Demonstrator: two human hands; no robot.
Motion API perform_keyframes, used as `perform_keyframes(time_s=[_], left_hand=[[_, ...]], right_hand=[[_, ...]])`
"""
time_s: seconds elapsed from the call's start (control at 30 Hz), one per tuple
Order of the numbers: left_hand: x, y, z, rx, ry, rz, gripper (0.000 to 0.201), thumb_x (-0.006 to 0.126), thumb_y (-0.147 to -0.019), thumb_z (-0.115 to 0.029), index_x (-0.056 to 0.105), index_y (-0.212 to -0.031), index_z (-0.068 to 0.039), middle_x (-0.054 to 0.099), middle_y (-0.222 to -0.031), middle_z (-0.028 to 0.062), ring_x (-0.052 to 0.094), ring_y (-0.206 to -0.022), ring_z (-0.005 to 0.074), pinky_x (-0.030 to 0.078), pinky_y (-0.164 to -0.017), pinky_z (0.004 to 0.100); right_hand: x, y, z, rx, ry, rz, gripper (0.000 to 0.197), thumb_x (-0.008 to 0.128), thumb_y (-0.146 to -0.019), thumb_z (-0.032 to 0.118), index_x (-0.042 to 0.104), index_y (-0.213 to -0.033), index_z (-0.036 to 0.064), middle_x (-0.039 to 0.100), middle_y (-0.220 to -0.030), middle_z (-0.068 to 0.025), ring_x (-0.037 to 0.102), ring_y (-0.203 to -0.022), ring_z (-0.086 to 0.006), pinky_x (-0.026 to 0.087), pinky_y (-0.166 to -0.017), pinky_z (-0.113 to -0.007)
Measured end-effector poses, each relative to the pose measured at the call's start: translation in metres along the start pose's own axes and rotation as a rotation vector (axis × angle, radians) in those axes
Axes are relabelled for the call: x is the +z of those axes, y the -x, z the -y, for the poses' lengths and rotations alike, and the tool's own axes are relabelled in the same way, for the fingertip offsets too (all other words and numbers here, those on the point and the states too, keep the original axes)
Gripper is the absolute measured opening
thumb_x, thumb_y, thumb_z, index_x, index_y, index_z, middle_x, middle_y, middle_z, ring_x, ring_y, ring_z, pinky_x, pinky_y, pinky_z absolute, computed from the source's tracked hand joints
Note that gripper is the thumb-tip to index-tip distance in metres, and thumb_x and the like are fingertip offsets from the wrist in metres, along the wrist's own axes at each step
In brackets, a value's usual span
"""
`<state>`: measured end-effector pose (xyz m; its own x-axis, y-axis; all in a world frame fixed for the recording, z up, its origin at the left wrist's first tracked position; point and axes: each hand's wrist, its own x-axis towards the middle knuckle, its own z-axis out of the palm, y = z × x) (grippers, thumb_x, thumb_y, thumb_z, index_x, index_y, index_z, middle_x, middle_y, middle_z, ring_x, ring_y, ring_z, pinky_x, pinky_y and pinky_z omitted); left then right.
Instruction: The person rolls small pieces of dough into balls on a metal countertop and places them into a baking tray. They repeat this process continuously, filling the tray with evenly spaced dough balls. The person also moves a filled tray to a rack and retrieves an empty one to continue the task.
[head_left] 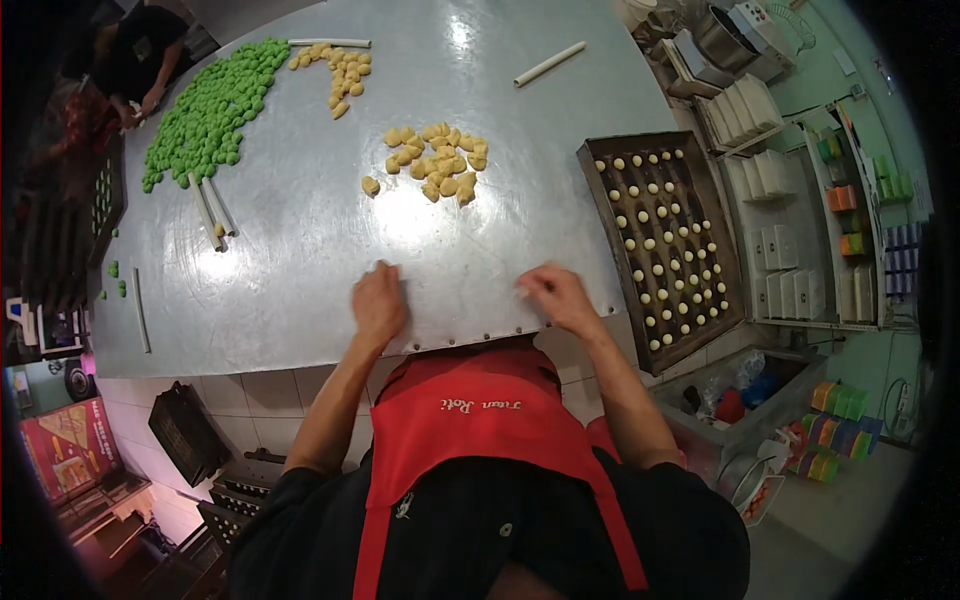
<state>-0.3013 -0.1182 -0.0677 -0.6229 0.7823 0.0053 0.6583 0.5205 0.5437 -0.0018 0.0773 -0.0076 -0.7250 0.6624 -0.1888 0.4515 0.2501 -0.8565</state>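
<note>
My left hand [378,304] rests by the near edge of the metal table [300,240], its fingers curled in. My right hand [561,298] is also closed near that edge, thumb and fingers drawn together and slightly blurred. Whatever either hand may hold is hidden. Beyond them, in the middle of the table, lies a loose cluster of yellow dough pieces [440,165]. To the right of my right hand, a dark tray [612,205] holds rows of small pale dough balls [669,237].
Green dough balls [215,115] are heaped at the far left, beside more yellow pieces [340,72]. White rods [549,64] lie about the table. Another person's hand [152,98] is at the far left edge. A grey bin [735,425] stands at the right.
</note>
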Motion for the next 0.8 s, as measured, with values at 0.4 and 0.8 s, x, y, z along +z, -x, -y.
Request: perform_keyframes(time_s=[0.4, 0.8], left_hand=[[0.043, -0.087, -0.028, 0.435, 0.069, -0.111, 0.03, 0.066, -0.1, -0.007, 0.066, -0.131, -0.005, 0.068, -0.104, 0.019, 0.065, -0.103, 0.0399, 0.049, -0.089, 0.052], [0.059, -0.027, -0.051, 0.436, 0.098, 0.044, 0.032, 0.06, -0.093, 0.001, 0.065, -0.124, -0.004, 0.067, -0.113, 0.0235, 0.061, -0.102, 0.0444, 0.048, -0.092, 0.0541]], right_hand=[[0.022, -0.103, -0.054, -0.495, 0.574, -0.331, 0.026, 0.062, -0.093, 0.004, 0.067, -0.119, 0.0007, 0.071, -0.108, -0.0221, 0.067, -0.105, -0.0435, 0.053, -0.097, -0.053], [0.064, -0.064, -0.045, -0.494, 0.536, -0.191, 0.024, 0.064, -0.092, 0.002, 0.067, -0.115, 0.0031, 0.069, -0.109, -0.0189, 0.067, -0.103, -0.0399, 0.055, -0.091, -0.052]])
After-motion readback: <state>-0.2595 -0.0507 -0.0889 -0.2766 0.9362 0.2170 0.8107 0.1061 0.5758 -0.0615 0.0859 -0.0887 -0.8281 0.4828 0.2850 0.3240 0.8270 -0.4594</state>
